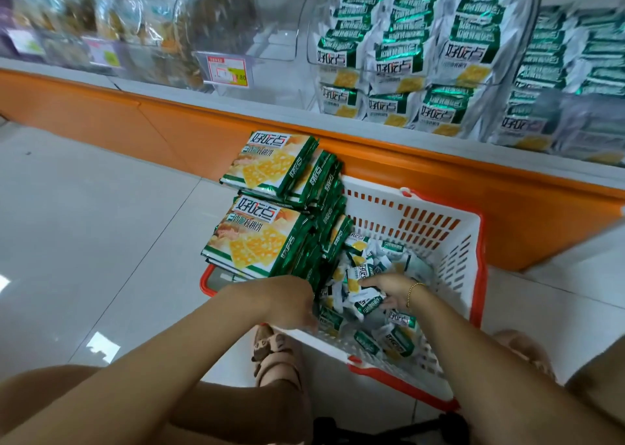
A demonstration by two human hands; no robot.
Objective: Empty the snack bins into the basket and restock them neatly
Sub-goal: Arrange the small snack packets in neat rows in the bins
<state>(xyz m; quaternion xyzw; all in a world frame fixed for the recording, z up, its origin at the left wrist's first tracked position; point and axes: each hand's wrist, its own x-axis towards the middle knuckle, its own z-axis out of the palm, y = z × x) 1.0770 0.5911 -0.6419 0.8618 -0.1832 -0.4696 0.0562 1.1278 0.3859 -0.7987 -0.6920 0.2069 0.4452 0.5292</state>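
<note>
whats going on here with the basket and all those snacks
A person crouches over a basket on the floor, with both hands in it. The right hand grips some of the loose packets piled inside. The left hand reaches in beside the big packs stacked at the basket's left end, its fingers hidden. On the shelf above, a filled bin holds neat rows of packets, with an empty bin to its left.
</note>
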